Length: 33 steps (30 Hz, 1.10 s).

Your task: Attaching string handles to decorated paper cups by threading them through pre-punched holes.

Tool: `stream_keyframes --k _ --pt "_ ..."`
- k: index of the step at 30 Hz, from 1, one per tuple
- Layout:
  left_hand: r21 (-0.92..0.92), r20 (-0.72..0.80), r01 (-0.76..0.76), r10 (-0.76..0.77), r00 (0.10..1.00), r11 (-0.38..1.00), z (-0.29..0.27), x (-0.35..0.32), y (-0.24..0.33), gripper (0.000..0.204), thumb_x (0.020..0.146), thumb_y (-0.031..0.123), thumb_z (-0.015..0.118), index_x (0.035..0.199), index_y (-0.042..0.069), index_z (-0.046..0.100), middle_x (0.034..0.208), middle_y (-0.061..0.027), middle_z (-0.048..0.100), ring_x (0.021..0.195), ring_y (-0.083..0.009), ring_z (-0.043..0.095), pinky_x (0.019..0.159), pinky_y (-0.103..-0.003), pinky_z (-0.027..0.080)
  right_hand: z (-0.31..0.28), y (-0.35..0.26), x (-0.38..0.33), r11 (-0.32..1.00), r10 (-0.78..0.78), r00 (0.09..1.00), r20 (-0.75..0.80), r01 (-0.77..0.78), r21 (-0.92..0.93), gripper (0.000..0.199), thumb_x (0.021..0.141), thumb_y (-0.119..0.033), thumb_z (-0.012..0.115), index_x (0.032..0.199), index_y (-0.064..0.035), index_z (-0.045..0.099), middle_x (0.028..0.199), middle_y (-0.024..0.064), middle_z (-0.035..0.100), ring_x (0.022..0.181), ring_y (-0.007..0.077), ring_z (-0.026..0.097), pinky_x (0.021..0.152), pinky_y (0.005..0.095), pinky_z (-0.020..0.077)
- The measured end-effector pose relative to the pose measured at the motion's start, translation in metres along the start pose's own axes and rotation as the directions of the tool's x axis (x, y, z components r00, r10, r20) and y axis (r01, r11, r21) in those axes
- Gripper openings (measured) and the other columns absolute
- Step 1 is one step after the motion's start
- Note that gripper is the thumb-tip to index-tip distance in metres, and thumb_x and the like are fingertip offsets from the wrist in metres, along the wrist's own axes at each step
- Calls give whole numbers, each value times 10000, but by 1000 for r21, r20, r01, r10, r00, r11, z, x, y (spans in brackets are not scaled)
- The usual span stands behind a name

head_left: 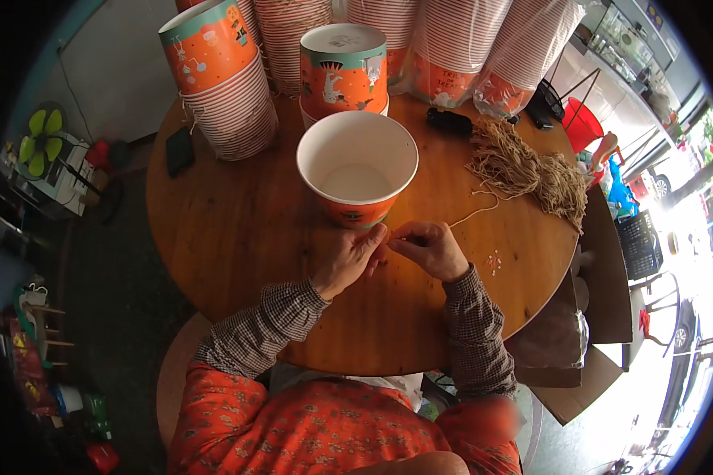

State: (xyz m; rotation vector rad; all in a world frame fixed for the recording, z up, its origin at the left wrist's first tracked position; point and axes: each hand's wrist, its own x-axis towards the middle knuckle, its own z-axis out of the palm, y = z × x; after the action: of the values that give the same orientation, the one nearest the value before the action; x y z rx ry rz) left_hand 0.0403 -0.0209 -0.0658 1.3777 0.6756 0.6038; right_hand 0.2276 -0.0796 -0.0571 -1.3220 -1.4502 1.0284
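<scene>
A large paper bucket (357, 214), white inside with an orange printed outside, stands upright with its mouth facing me. Just on the near side of its base, my left hand (347, 260) is closed, thumb against the fingers; whatever it pinches is too small to make out. Close beside it, my right hand (432, 249) pinches a strand of tan string (475, 212). That strand runs back over the table to a loose hank of string (527, 170) on the right. The fingertips of both hands nearly meet.
Behind the bucket, an upside-down orange bucket (343, 75) and tall nested stacks (230, 119) line the round wooden table (238, 237); some stacks (451, 47) are in clear plastic. A dark phone-like object (180, 151) lies left, small pale scraps (494, 261) right. Cardboard boxes (558, 324) stand beside the table.
</scene>
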Motion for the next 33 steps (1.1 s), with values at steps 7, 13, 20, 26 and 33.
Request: stream_keyframes --k 7,13,20,26,33 --pt "372 -53 -311 354 934 875 0 1 -12 204 973 188 566 911 -5 579 665 -82 563 581 -161 534 561 -302 449 1 -7 0 994 41 999 8 -40 -97 130 858 -92 702 920 19 675 718 -61 582 653 3 472 575 185 402" --pt "459 6 -463 519 855 758 4 -2 -2 137 957 110 560 929 -2 486 780 -115 569 687 -245 561 618 -329 453 -4 3 1 998 62 997 -39 -63 -22 133 850 -105 715 924 3 688 703 -67 567 642 0 453 562 186 384" --pt "510 -1 -520 605 796 685 3 -2 -1 133 894 33 625 926 9 499 801 -111 561 698 -247 566 640 -324 468 -1 5 3 991 44 998 -48 -38 125 134 841 -103 722 911 5 686 708 -65 576 644 4 474 567 189 403" --pt "621 40 -558 689 724 550 4 -5 4 140 849 -3 647 913 16 523 832 -108 566 750 -264 591 665 -355 490 -4 -8 -1 966 106 994 -4 -102 236 90 863 -115 703 881 -34 666 682 -54 556 550 17 454 477 174 350" --pt "783 111 -557 819 563 277 1 -6 28 550 782 -27 711 1289 7 500 1300 -180 489 910 -241 622 701 -324 529 -15 0 -3 797 124 979 -162 -1 604 78 916 -124 622 884 -53 627 631 -48 524 488 46 438 438 200 334"
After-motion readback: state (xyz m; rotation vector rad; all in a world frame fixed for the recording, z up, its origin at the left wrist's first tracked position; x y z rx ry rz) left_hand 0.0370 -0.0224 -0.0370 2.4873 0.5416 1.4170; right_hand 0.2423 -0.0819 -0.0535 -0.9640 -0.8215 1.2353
